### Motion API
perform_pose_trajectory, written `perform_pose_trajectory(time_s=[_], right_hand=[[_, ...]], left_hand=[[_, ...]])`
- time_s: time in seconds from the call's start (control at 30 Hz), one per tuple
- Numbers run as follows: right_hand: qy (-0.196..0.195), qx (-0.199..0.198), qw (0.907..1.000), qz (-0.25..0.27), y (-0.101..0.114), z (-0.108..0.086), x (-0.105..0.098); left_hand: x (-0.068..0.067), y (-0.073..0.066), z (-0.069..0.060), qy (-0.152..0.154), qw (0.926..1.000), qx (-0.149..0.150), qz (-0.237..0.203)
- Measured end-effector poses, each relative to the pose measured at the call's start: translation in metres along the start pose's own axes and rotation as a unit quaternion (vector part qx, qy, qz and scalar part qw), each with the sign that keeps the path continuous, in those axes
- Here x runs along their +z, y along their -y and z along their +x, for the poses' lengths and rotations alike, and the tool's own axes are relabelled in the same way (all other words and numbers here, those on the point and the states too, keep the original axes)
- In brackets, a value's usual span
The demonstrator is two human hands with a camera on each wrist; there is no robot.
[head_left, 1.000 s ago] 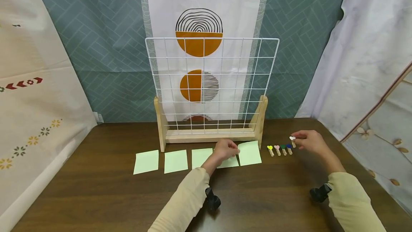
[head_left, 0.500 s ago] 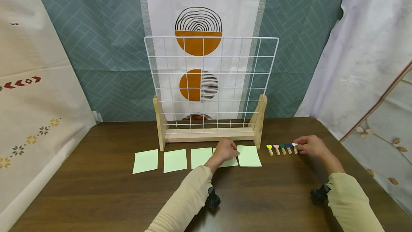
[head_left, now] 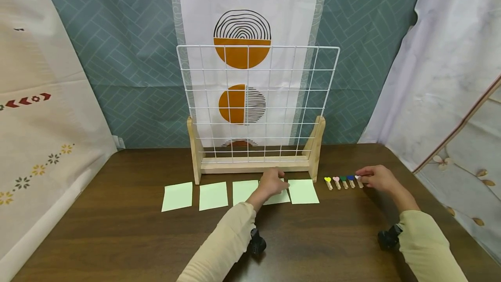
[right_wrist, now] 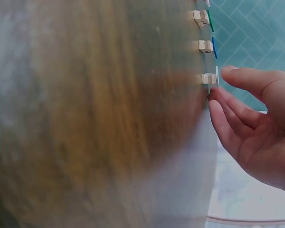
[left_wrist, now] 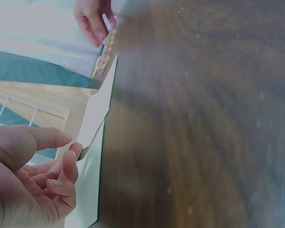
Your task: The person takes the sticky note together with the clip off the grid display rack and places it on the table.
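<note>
My left hand (head_left: 270,186) is over the fourth of the pale green paper squares, hiding part of that paper square (head_left: 278,198). Its fingertips are at the left edge of the rightmost paper square (head_left: 304,192); in the left wrist view, thumb and fingers are loosely bent, with no grip visible on the paper (left_wrist: 96,111). Beside the small wooden clothespins, my right hand (head_left: 379,179) is at the white-heart clothespin (right_wrist: 209,79), the row's right end. In the right wrist view its thumb is apart from that clothespin, while fingertips are close beside it, perhaps touching.
Behind the papers stands a white wire grid (head_left: 256,108) in a wooden stand (head_left: 254,169). Left of the hand lie more paper squares (head_left: 177,196). Yellow (head_left: 328,182), pink (head_left: 337,182), green (head_left: 344,182) and blue (head_left: 351,181) heart clothespins lie on the brown table (head_left: 117,229).
My right hand has set the white-heart clothespin down beside the blue one and loosened its fingers. The rightmost paper square has come down flat, and my left fingers have let go of it.
</note>
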State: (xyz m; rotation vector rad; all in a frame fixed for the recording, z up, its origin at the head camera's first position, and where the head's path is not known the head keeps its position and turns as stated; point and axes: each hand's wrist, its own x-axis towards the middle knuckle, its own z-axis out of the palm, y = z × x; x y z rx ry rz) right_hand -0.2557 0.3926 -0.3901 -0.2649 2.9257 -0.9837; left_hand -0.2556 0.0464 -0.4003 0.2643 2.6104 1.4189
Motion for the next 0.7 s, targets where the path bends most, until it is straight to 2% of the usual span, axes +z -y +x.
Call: perform_pose_trajectory(time_s=[0.17, 0.33, 0.47, 0.53, 0.63, 0.7], right_hand=[[-0.020, -0.017, 0.9990, -0.037, 0.002, -0.003, 0.000], [-0.049, -0.027, 0.9955, -0.077, 0.006, -0.007, -0.001], [-0.066, -0.039, 0.9929, -0.092, 0.014, -0.011, -0.003], [-0.075, -0.042, 0.9920, -0.092, 0.023, -0.014, -0.002], [-0.084, -0.049, 0.9908, -0.094, 0.042, -0.017, 0.003], [-0.086, -0.057, 0.9903, -0.094, 0.057, -0.017, 0.008]], left_hand=[[-0.015, 0.005, -0.006, 0.003, 0.9997, 0.015, -0.019], [-0.040, 0.018, -0.016, 0.000, 0.9975, 0.066, -0.027], [-0.060, 0.031, -0.023, -0.025, 0.9947, 0.098, 0.021], [-0.068, 0.038, -0.026, -0.039, 0.9910, 0.116, 0.055], [-0.081, 0.043, -0.033, -0.063, 0.9814, 0.141, 0.114], [-0.090, 0.045, -0.039, -0.083, 0.9713, 0.161, 0.154]])
